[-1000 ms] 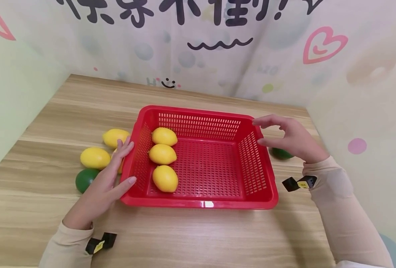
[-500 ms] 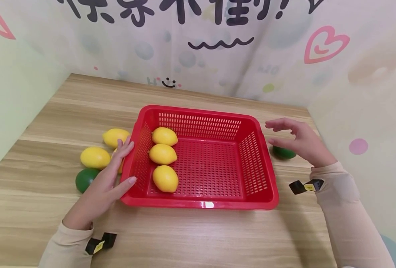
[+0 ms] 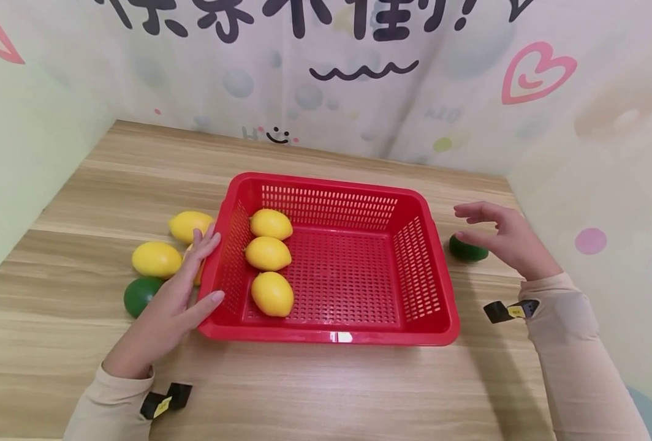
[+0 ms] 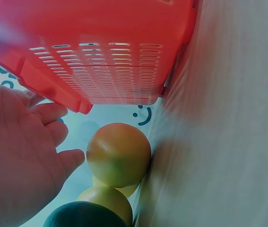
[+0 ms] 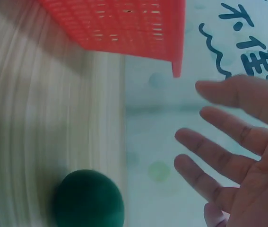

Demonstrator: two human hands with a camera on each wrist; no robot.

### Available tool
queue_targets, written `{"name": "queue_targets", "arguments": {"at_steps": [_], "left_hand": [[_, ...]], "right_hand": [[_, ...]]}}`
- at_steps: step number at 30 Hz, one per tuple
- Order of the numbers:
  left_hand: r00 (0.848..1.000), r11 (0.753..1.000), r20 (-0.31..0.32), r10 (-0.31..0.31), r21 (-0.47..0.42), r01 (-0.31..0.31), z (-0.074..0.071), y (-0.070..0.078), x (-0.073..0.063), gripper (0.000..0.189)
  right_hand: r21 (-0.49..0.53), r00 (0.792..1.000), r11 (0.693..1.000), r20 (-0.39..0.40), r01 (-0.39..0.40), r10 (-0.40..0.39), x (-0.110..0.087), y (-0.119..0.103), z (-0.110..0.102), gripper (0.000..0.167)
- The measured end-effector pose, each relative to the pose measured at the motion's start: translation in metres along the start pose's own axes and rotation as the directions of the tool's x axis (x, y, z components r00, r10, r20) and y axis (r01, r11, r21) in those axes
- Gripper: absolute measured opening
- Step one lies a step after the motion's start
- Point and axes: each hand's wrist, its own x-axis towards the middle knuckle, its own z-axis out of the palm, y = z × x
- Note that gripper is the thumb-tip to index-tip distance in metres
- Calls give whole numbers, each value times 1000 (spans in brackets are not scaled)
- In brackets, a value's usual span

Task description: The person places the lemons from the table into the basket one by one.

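Observation:
A red plastic basket (image 3: 337,335) with slotted walls holds three lemons (image 3: 268,253) in a column along its left side. My left hand (image 3: 174,312) rests at the basket's left rim, its fingers fairly straight and the thumb tip over the edge. To the right of the basket my right hand (image 3: 510,239) hovers with spread, relaxed fingers and an empty palm. Just below its thumb lies a smooth dark green oval fruit (image 3: 468,250), which also shows at the bottom of the right wrist view as a green fruit (image 5: 90,201).
Left of the basket, more lemons (image 3: 157,260) and another dark green fruit (image 3: 140,296) lie on the wooden table (image 3: 326,392), one lemon partly hidden by my left hand. A printed cloth wall (image 3: 359,110) closes off the back of the table.
My right hand has moved away from the basket's right rim, to the right and slightly nearer, above the green fruit. The left hand, basket and lemons stay in place.

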Motion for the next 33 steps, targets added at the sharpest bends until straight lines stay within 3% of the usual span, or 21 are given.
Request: {"name": "queue_targets", "arguments": {"at_steps": [8, 17, 33], "left_hand": [[1000, 1000, 6, -3, -1, 3, 1, 1, 0, 85], [1000, 999, -2, 16, 37, -16, 0, -1, 0, 85], [1000, 1000, 2, 19, 24, -19, 0, -2, 0, 85]], "right_hand": [[-116, 999, 993, 17, -39, 41, -2, 13, 4, 54], [-184, 999, 982, 2, -31, 32, -2, 22, 7, 56], [-128, 998, 990, -36, -58, 54, 0, 46, 18, 61]]}}
